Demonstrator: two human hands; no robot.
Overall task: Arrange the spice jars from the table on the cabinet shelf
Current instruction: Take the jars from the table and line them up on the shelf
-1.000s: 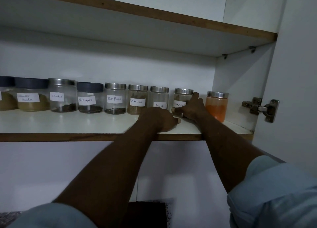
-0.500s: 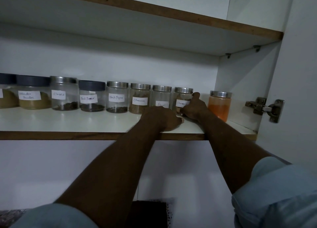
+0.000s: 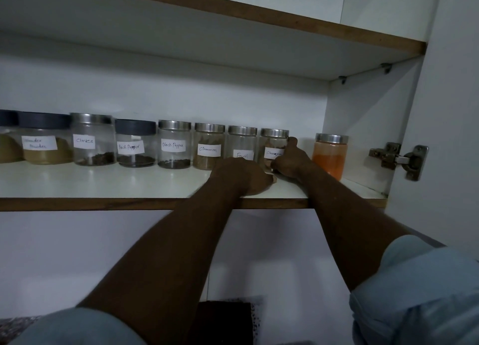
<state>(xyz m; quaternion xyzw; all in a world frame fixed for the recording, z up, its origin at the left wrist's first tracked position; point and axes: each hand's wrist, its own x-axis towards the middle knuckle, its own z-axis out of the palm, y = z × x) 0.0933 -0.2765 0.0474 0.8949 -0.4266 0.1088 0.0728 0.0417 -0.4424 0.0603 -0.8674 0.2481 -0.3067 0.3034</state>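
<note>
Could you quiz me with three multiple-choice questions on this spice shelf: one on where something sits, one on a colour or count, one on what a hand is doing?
1. Where is the orange powder jar?
A. Far left of the row
B. Right end of the row, set apart
C. On the upper shelf

2. How many jars carry a Black Pepper label?
A. One
B. Two
C. Four

3. What is the right hand doing?
A. Touching the rightmost Cinnamon jar
B. Hanging below the shelf
C. Lifting a lid

Answers:
1 B: it stands past a gap, nearest the door hinge.
2 B: the dark-lidded jar and the steel-lidded jar.
3 A: its thumb lies against that jar's side.
</note>
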